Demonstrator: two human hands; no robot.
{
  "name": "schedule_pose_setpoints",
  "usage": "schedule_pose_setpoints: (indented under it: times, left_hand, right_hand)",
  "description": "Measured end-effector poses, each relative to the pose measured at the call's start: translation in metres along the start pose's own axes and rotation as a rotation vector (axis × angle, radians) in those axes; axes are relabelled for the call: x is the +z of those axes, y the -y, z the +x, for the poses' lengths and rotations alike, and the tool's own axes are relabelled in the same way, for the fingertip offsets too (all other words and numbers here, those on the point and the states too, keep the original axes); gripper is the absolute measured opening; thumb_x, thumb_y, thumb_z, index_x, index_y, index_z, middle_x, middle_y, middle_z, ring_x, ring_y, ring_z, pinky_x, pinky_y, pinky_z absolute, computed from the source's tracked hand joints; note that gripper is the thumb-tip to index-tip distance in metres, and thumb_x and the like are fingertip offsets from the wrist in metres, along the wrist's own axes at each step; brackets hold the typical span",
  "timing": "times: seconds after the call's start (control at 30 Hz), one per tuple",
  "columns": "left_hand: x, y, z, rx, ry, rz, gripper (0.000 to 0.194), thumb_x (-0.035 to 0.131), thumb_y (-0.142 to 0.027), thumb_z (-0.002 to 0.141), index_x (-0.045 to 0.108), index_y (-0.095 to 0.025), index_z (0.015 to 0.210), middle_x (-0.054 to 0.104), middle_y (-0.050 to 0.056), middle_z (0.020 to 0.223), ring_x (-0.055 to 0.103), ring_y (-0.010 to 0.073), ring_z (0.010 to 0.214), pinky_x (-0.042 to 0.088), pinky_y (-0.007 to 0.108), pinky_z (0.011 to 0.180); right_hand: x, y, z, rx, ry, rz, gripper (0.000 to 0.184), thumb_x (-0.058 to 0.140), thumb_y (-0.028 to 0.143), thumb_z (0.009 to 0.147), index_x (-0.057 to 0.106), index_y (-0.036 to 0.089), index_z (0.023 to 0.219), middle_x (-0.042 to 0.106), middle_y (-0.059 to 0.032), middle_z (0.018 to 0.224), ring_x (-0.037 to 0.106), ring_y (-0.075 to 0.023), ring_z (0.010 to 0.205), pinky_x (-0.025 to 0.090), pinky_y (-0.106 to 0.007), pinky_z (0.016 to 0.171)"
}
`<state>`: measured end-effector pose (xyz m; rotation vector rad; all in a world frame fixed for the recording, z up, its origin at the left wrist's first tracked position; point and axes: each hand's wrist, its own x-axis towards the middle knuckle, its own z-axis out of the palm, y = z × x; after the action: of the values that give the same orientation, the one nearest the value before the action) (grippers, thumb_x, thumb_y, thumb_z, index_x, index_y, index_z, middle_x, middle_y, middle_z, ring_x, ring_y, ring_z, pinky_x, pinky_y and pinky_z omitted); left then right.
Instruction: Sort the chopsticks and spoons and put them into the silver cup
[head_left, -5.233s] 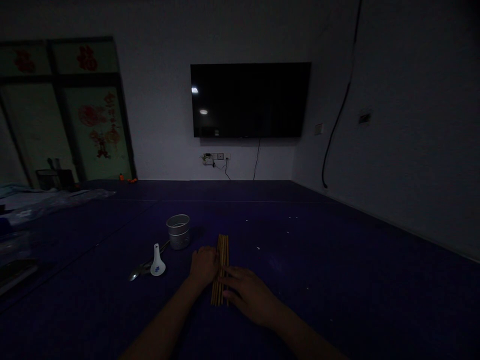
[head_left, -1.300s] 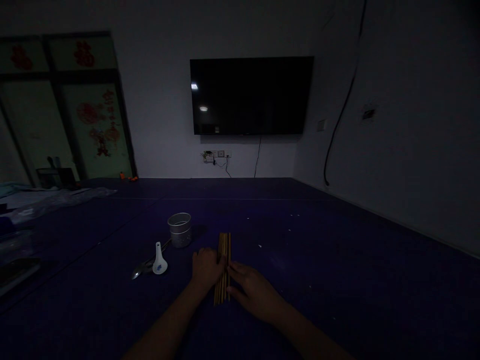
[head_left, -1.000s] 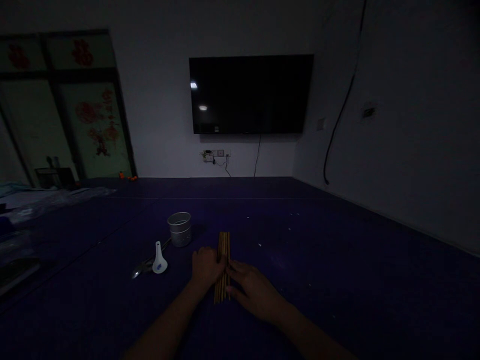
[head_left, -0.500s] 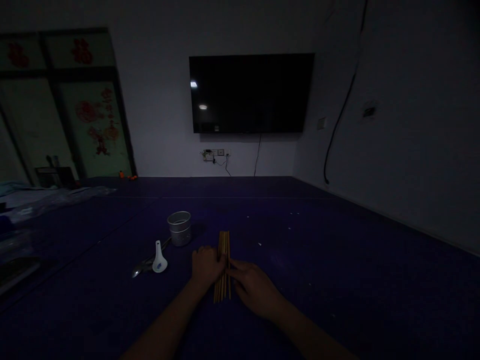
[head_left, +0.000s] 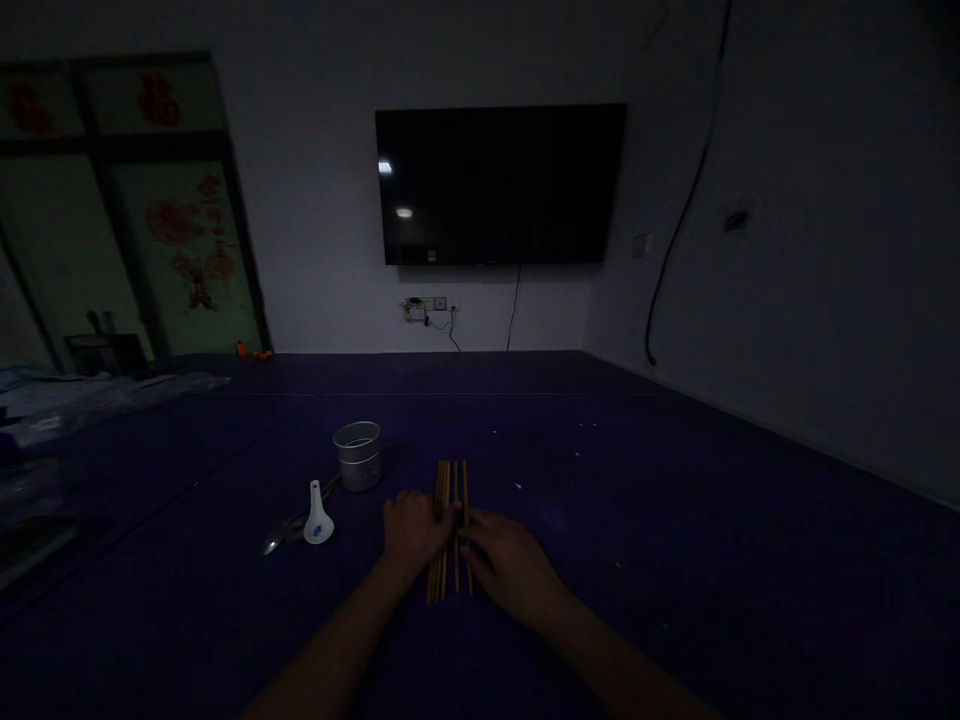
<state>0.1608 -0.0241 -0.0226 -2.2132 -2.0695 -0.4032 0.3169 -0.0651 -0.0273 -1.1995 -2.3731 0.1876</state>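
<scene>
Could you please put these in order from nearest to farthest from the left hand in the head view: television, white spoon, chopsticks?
1. Chopsticks: touching the left hand, on its right.
2. White spoon: apart, to its left.
3. Television: far ahead.

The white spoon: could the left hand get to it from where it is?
Likely yes: the white spoon lies to the left of the left hand, with nothing visible standing between them. The hand rests at the sticks, so it would probably have to leave those first.

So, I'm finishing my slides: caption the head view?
Left hand over a row of chopsticks, right hand at its right edge; white soup spoon and metal cup at left.
</scene>
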Motion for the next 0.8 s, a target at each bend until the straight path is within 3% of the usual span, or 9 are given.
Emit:
schedule_pose_setpoints:
  times: [0.4,0.53,0.8]
  left_hand:
    - [-0.003,-0.002,-0.001,-0.028,0.037,0.001,0.049,0.034,-0.047,0.085,0.07,-0.015,0.091,0.069,0.015,0.098,0.059,0.0285,0.103,0.04,0.039,0.085]
    - [-0.004,-0.003,-0.001,-0.024,0.027,0.005,0.05,0.036,-0.05,0.083,0.07,-0.014,0.09,0.069,0.016,0.098,0.059,0.0298,0.103,0.04,0.04,0.085]
    - [-0.003,-0.004,-0.001,-0.018,0.016,0.002,0.056,0.034,-0.055,0.084,0.07,-0.013,0.092,0.069,0.017,0.098,0.06,0.031,0.101,0.04,0.042,0.085]
  right_hand:
    - [0.005,-0.003,0.002,0.113,0.011,-0.099,0.019,0.048,0.022,0.086,0.067,0.02,0.087,0.064,-0.0072,0.095,0.058,-0.021,0.094,0.044,-0.032,0.085]
    - [0.01,-0.004,0.001,0.169,-0.015,-0.146,0.023,0.045,0.016,0.084,0.065,0.019,0.095,0.065,-0.0085,0.095,0.06,-0.0215,0.094,0.044,-0.032,0.085]
    - [0.005,0.002,0.0,0.215,0.063,-0.15,0.042,0.043,0.01,0.076,0.061,0.018,0.113,0.069,-0.0106,0.102,0.064,-0.0226,0.093,0.046,-0.031,0.079]
